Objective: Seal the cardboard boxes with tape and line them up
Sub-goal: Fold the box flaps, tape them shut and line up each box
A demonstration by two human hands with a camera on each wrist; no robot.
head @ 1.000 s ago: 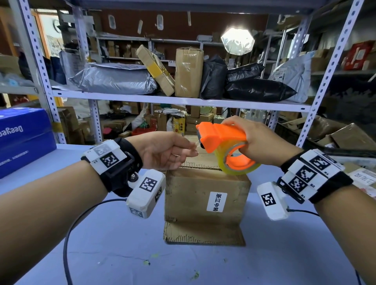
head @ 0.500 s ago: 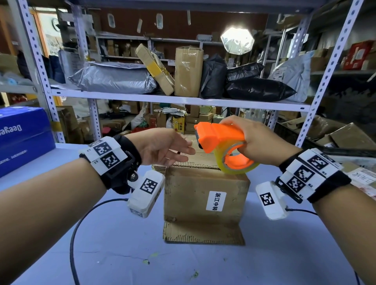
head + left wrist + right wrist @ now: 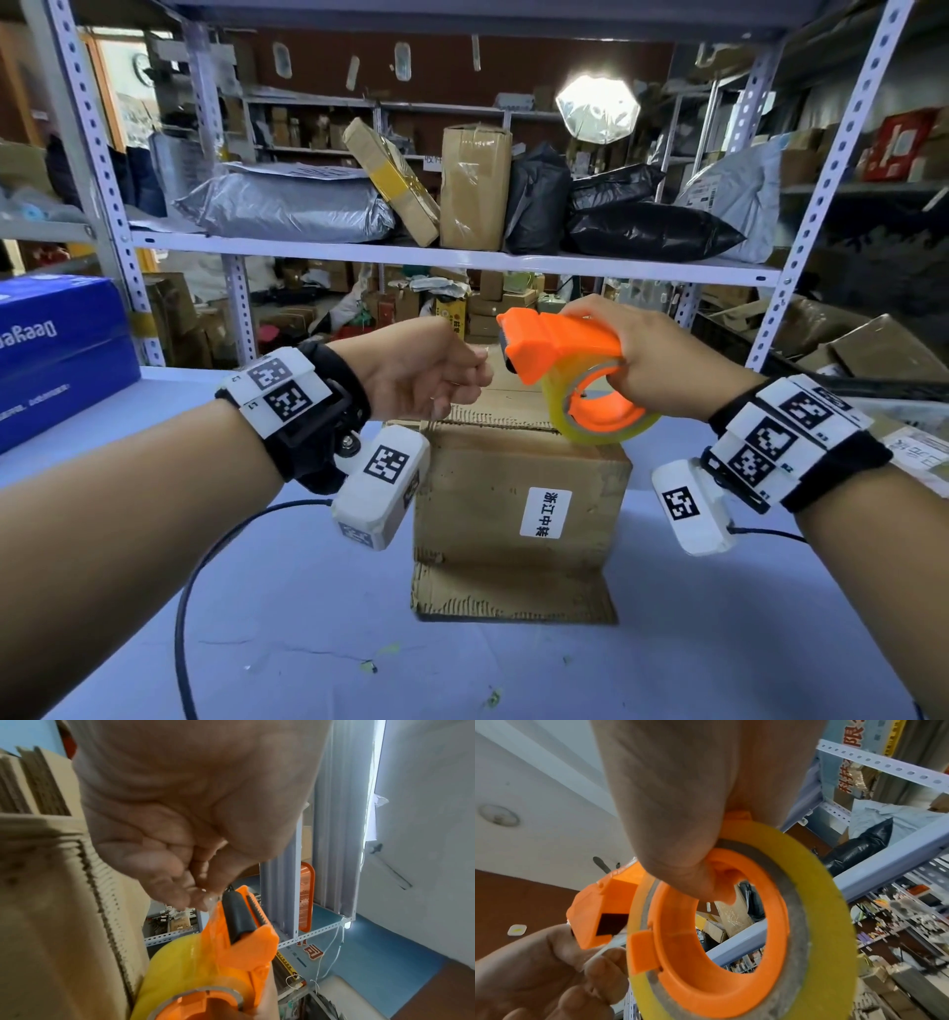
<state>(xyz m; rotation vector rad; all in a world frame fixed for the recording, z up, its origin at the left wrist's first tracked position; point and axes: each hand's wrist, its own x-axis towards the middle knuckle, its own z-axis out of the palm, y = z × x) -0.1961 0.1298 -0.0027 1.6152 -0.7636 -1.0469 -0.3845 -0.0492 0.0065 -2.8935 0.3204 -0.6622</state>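
A brown cardboard box (image 3: 518, 493) with a white label stands in the middle of the blue table (image 3: 257, 642); its top flaps lie under my hands. My right hand (image 3: 624, 360) grips an orange tape dispenser (image 3: 560, 344) carrying a yellowish tape roll (image 3: 595, 426), held just above the box's top. The left hand (image 3: 475, 362) is at the dispenser's mouth, and its fingertips (image 3: 203, 898) pinch the clear tape end (image 3: 213, 902) beside the black roller. In the right wrist view the dispenser (image 3: 718, 933) fills the frame, with the left hand (image 3: 552, 963) below it.
A blue carton (image 3: 51, 354) sits at the table's left edge. A shelf board (image 3: 462, 257) loaded with parcels runs overhead behind the box, with slotted uprights (image 3: 827, 205) at both sides. Loose cardboard boxes (image 3: 873, 360) lie to the right. A black cable (image 3: 205, 565) crosses the table.
The left hand's fingers have closed from reaching to pinching the tape end at the dispenser's mouth. Both hands stay above the box; the box has not moved.
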